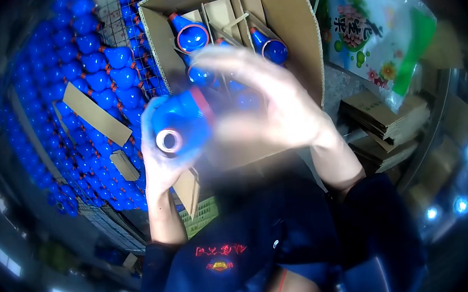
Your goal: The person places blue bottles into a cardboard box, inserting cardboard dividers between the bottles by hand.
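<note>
My left hand (156, 168) is wrapped round a glossy blue bottle (182, 114) with a red band and a pale, open round mouth turned toward me. Just right of it, my right hand (284, 106) is raised over the cardboard box (290, 3), blurred, with fingers curved and spread from the thumb and nothing seen between them. Inside the box, several blue bottles with red rims, such as this one (193, 37), stand among cardboard dividers (221, 17). My hands partly hide the box's near part.
Many rounded blue bottles (103, 80) fill a wire rack at left, with a cardboard strip (93, 112) lying on them. Right of the box are a printed plastic bag (370, 34) and stacked flat cardboard (385, 118). A green crate (201, 215) sits near my body.
</note>
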A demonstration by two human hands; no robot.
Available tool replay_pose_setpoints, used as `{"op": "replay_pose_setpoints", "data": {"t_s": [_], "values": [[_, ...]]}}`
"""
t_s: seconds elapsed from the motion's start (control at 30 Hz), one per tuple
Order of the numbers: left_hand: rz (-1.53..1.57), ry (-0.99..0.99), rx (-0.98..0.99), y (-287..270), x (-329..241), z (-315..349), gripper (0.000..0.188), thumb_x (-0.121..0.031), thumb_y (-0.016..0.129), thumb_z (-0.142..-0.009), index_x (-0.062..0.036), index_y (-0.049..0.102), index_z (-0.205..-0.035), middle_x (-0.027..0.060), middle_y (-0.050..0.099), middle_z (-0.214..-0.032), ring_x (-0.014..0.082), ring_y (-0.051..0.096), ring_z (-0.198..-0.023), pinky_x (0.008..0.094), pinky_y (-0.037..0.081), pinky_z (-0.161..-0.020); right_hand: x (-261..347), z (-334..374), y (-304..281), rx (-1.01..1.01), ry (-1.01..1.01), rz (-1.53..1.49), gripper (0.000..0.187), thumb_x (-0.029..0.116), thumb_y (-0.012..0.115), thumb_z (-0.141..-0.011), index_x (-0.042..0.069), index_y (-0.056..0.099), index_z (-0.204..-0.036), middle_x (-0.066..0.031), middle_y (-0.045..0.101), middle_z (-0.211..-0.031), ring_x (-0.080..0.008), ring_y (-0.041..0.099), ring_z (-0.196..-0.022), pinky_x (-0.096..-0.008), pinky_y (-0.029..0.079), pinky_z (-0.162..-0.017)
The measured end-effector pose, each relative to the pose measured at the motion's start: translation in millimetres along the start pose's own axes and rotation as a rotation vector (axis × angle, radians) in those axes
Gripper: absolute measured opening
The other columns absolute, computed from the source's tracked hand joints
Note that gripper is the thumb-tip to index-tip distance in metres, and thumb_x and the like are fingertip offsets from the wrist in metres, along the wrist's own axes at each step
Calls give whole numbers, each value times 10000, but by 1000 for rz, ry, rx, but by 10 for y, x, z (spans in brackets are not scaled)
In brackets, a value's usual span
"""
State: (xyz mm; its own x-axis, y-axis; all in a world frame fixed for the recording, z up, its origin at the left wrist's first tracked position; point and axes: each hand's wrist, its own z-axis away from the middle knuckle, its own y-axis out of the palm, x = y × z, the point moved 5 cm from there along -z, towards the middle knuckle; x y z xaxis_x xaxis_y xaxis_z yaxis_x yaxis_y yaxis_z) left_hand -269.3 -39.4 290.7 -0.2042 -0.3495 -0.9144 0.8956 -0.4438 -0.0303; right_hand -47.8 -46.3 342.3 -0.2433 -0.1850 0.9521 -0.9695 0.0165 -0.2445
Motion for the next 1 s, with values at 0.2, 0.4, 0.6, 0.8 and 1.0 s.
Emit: {"op": "replay_pose_setpoints", "data": {"t_s": [0.2, 0.4, 0.6, 0.8, 1.0], "values": [[-55, -30, 446, 335, -76, -14, 1034, -88, 886, -539, -15, 351, -1421, 123, 479, -1351, 208, 456, -1246, 361, 355, -1062, 46, 92, 277, 401, 179, -340, 297, 258, 704, -853, 42, 597, -1027, -85, 663, -1068, -247, 652, -979, -380, 505, -888], [253, -142, -499, -575, 312, -601, 425, -280, 577, -955, -23, 512, -1286, 88, 649, -1179, 56, 407, -453, 189, 339, -412, -750, -2, -287, -607, 285, -194, 228, 215, 616, -940, -2, 576, -996, -105, 688, -932, -145, 634, -871, -283, 502, -815], [805, -577, -480, -1466, 2881, -1576, 458, -373, 381, -1013, -95, 418, -1376, 86, 668, -1121, 152, 522, -657, 289, 426, -551, -1800, -521, -178, -581, 309, 472, 295, 254, 656, -912, -10, 569, -1010, -170, 653, -890, -306, 638, -799, -363, 507, -753], [1182, -478, -547, -1574, 3555, -2478, 473, -472, 362, -1008, -58, 550, -1138, 12, 558, -714, 153, 459, -572, 299, 388, -538, -2732, -860, 367, 179, 903, 829, 438, 374, 495, -927, -1, 531, -1150, -260, 650, -1074, -400, 618, -1046, -477, 470, -930], [834, -220, -706, -1415, 3079, -2341, 355, -459, 425, -986, -122, 518, -1053, 86, 590, -930, 168, 481, -616, 308, 394, -525, -3007, -866, 283, 194, 731, 1036, 440, 349, 529, -893, 20, 549, -1184, -187, 581, -1240, -323, 532, -1194, -420, 427, -1015]]}}
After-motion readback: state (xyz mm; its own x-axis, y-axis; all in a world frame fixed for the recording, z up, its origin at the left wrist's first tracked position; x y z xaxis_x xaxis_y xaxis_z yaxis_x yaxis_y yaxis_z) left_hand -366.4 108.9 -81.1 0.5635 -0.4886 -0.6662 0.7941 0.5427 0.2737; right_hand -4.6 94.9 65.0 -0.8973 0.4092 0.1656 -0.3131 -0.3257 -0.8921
